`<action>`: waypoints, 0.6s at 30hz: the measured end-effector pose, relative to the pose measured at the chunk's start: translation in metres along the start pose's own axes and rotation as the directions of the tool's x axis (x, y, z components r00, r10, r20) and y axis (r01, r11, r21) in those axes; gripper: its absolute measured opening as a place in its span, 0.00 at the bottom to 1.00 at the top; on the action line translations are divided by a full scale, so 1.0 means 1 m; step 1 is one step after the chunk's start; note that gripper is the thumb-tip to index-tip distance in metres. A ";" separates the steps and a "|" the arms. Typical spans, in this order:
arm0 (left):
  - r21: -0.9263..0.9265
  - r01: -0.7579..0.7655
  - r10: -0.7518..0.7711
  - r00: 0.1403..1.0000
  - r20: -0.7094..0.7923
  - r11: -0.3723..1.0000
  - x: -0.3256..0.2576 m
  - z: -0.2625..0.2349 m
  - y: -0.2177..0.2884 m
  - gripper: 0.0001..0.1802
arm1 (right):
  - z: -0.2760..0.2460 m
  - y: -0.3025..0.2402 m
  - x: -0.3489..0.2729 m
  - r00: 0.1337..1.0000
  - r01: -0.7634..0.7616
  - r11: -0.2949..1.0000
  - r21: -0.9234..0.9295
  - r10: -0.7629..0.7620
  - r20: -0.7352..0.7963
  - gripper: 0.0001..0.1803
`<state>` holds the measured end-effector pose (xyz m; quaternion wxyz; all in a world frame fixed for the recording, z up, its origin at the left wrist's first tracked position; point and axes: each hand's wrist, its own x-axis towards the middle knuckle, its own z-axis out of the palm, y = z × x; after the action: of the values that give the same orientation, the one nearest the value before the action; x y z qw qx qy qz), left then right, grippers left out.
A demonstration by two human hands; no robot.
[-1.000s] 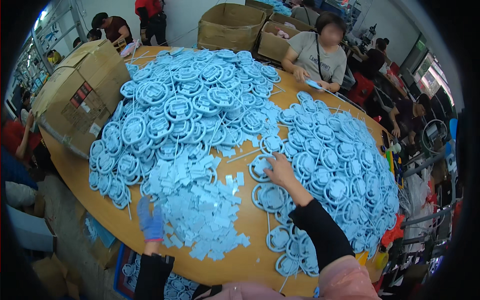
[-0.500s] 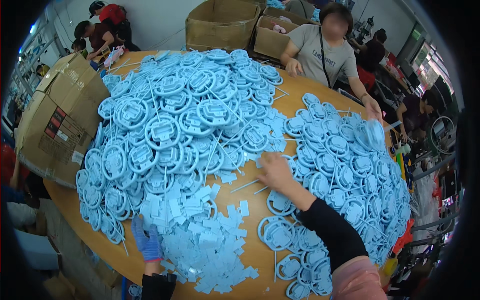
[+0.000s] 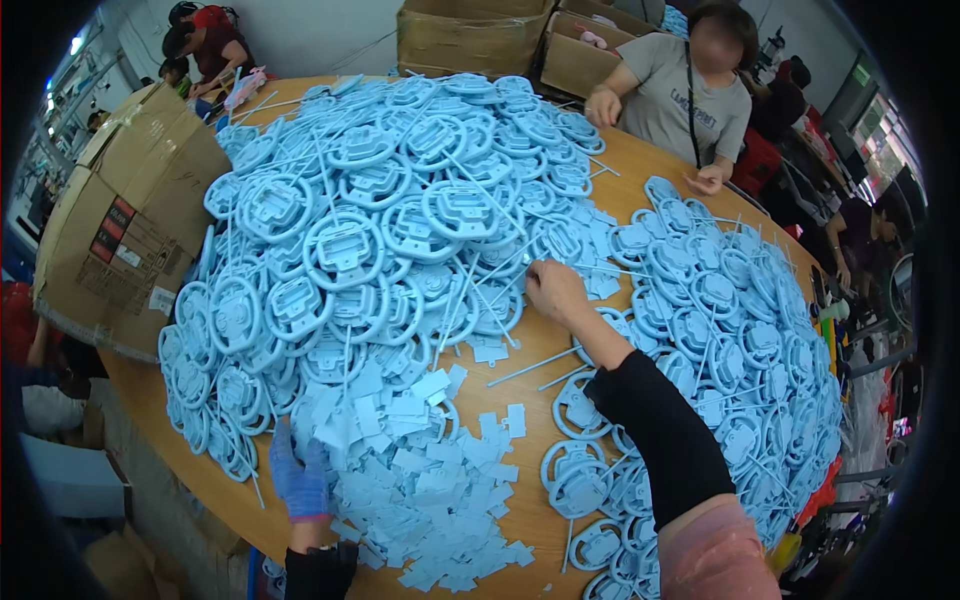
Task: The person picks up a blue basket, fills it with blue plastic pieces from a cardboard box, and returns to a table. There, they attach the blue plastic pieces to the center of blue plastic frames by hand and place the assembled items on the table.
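Note:
My left hand [image 3: 301,478], in a blue-purple glove, lies at the table's near left. Its fingers stretch out, thumb apart, beside a heap of thin light-blue rectangular plastic pieces [image 3: 430,490]. Farther right, my bare right hand [image 3: 557,292] reaches to the edge of a big pile of light-blue ring-shaped plastic parts [image 3: 345,250] with thin rods. Its fingers are closed at the lower edge of one ring-shaped part [image 3: 555,240]; the fingertips are partly hidden. A second pile of the same parts [image 3: 700,330] spreads to the right of my right arm.
A large cardboard box [image 3: 130,240] leans on the wooden table's [image 3: 535,370] left edge. More cartons [image 3: 470,40] stand behind the table. A co-worker in a grey shirt [image 3: 680,90] stands across at the far right. Other people work in the background.
My right hand has closed at the ring-shaped part, which has shifted slightly. The co-worker's hand has let go of a blue part over the right pile and drawn back. My view has shifted slightly.

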<state>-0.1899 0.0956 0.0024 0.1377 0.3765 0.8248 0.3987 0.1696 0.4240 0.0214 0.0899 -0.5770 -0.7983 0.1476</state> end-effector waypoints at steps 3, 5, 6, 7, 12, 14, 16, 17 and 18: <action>0.361 -0.034 -0.025 0.987 0.157 0.932 0.017 -0.006 0.019 0.44 | 0.025 -0.034 -0.018 0.989 -0.145 0.982 0.123 0.143 0.026 0.28; 0.421 -0.057 -0.038 0.976 0.214 0.905 0.024 -0.003 0.034 0.46 | 0.044 -0.045 -0.021 0.976 -0.206 0.952 0.228 0.184 0.115 0.29; 0.475 -0.088 -0.051 0.961 0.272 0.876 0.027 0.000 0.041 0.48 | 0.051 -0.052 -0.024 0.955 -0.275 0.906 0.323 0.217 0.204 0.30; 0.483 -0.038 -0.111 0.955 0.276 0.875 0.030 0.006 0.049 0.50 | 0.061 -0.061 -0.034 0.958 -0.277 0.882 0.381 0.224 0.179 0.30; 0.091 0.079 -0.100 0.961 0.259 0.993 0.051 0.005 0.012 0.47 | 0.068 -0.114 -0.094 0.907 -0.422 0.621 0.661 0.305 0.292 0.27; -0.107 0.131 -0.098 0.958 0.271 0.986 0.053 -0.002 0.003 0.45 | 0.060 -0.116 -0.108 0.840 -0.542 0.443 0.714 0.313 0.443 0.25; -0.255 0.374 -0.239 0.868 0.436 0.892 0.061 -0.010 -0.003 0.37 | 0.046 -0.102 -0.114 0.830 -0.554 0.435 0.710 0.218 0.514 0.24; -0.307 0.353 -0.218 0.891 0.397 0.884 0.061 -0.012 -0.008 0.29 | 0.045 -0.092 -0.116 0.952 -0.298 0.809 0.507 0.213 0.219 0.22; -0.306 0.356 -0.221 0.891 0.398 0.883 0.060 -0.017 -0.013 0.29 | 0.043 -0.080 -0.117 0.952 -0.299 0.809 0.506 0.213 0.221 0.22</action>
<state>-0.2468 0.1245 0.0077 0.4100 0.2796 0.7437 0.4480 0.1217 0.2837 0.0109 0.1639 -0.6184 -0.6448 0.4183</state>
